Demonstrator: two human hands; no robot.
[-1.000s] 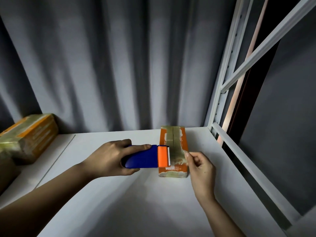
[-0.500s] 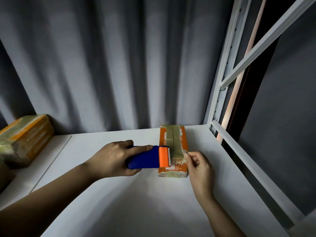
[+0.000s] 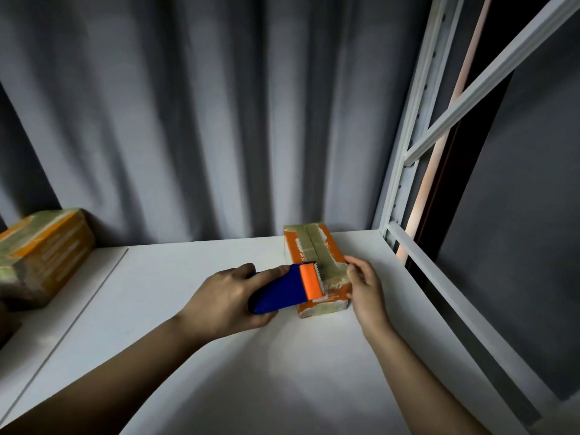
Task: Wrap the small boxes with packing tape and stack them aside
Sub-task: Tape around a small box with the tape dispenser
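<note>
The small orange box (image 3: 317, 271) is lying flat on the white shelf (image 3: 238, 372), toward its back right corner and close to the metal upright (image 3: 405, 146), with its long side running away from the camera. Strips of tape are already lying along its top, so it is judged that a crosswise band is being laid over the near end. The blue tape dispenser (image 3: 282, 288) is being held level with its orange toothed edge resting over the box's top near the left side, probably so that the tape can be drawn taut and cut against the teeth.

The dispenser's handle is being gripped by the left hand (image 3: 226, 301), the fingers wrapped around the blue body and the thumb laid along its upper edge. The box's right edge is being touched by the right hand (image 3: 364, 285), whose fingers are curled narrowly there; it seems that a tape end is being pinched or pressed down, though the tape itself is too faint to be made out for certain.

At the far left, wrapped boxes (image 3: 40, 255) are sitting set aside.
</note>
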